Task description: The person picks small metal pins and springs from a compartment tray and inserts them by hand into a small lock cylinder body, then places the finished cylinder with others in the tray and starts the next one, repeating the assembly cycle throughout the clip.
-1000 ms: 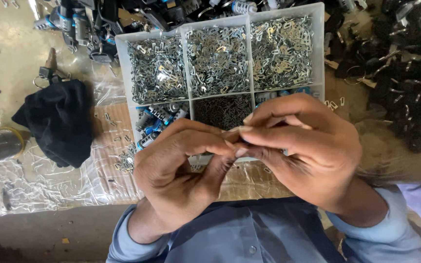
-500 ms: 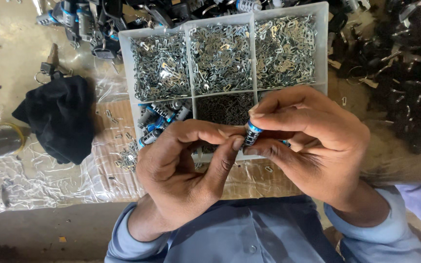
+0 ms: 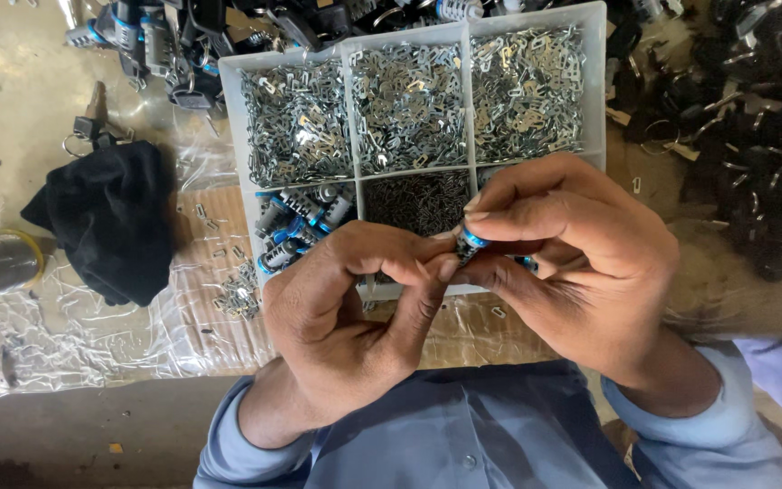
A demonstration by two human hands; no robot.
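While both hands meet above the near edge of a white compartment tray (image 3: 232, 109), the right hand (image 3: 581, 263) pinches a small blue-ringed metal cylinder (image 3: 471, 243), its long axis tilting far-right; the left hand's (image 3: 346, 308) fingertips close on its near-left end.

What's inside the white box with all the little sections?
The white box has three top sections full of small shiny metal clips. Below are blue-ringed cylinders and tiny dark springs. The hands cover the remaining bottom section.

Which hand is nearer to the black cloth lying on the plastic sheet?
Left. The left hand is just right of the black cloth, though apart from it; the right hand is farther right, beyond the left.
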